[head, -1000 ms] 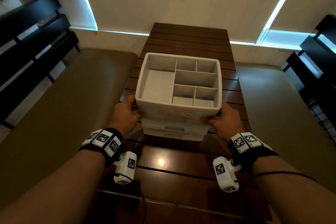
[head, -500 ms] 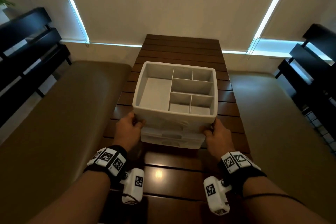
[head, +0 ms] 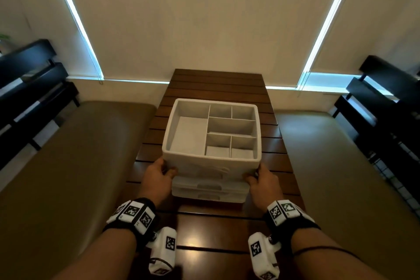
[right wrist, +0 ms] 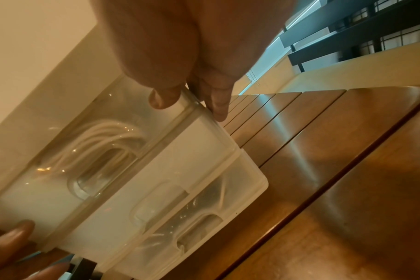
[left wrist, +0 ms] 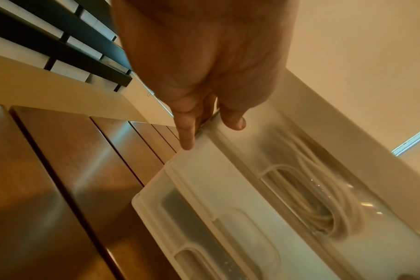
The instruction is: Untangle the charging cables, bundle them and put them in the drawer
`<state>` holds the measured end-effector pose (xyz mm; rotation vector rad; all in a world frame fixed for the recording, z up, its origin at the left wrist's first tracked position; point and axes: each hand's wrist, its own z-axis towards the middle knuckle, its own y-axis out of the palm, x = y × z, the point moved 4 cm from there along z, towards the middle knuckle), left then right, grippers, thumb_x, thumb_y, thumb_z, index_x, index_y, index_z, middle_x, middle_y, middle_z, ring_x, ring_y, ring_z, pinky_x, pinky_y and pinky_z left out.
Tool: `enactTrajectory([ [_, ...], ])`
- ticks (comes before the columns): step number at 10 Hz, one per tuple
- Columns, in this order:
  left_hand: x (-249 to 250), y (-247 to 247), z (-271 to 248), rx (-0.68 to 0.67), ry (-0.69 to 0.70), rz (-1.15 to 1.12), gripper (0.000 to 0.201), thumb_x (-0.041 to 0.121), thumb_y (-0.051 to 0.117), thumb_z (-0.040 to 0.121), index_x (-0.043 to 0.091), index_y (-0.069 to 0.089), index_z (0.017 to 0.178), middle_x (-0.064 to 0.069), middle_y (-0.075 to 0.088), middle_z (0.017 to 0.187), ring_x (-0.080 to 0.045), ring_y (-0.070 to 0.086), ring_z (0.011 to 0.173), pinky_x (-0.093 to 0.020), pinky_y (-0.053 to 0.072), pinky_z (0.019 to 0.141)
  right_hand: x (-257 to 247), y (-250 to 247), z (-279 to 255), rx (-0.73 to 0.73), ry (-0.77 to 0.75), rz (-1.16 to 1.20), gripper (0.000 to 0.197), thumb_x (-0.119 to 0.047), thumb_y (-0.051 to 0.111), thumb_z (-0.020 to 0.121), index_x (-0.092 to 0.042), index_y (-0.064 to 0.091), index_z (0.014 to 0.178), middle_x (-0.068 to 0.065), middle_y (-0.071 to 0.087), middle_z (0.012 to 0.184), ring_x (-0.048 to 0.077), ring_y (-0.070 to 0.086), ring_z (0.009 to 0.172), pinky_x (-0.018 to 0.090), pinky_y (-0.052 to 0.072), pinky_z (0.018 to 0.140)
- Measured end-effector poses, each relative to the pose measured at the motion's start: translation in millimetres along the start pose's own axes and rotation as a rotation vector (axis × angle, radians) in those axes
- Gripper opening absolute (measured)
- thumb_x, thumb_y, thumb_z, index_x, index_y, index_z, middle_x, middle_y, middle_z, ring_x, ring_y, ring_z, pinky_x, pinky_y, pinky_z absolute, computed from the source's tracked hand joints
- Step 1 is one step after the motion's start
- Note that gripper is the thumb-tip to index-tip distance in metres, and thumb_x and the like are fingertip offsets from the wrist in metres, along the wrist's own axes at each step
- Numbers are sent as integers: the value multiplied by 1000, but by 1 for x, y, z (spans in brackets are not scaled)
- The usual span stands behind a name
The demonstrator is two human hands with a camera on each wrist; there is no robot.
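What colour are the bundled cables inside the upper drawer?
White or off-white; the coiled cables show through the translucent upper drawer, best in the left wrist view.

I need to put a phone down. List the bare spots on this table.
Table: bare slats beyond the organizer, up to the far edge; bare wood on the near side, between the wrists. Crowded around the drawers, where the left hand and right hand grip the organizer's corners.

White coiled cables (left wrist: 324, 199) lie inside the translucent upper drawer (head: 209, 185), shut

dim, warm | light leaks past blinds (head: 204, 18) | glare on table (head: 193, 240) | wrist views blurred
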<state>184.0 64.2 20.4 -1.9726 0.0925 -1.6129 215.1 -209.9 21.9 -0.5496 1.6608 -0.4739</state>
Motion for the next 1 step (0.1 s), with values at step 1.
enactTrajectory([
  [1, -2, 0, -1, -43, -21, -49, 47, -2, 62, 89, 1, 48, 134, -10, 61, 120, -27, 57, 117, -29, 43, 93, 6, 1, 1, -49, 21, 21, 62, -19, 67, 88, -15, 38, 142, 9, 56, 135, 25, 52, 124, 31, 42, 102],
])
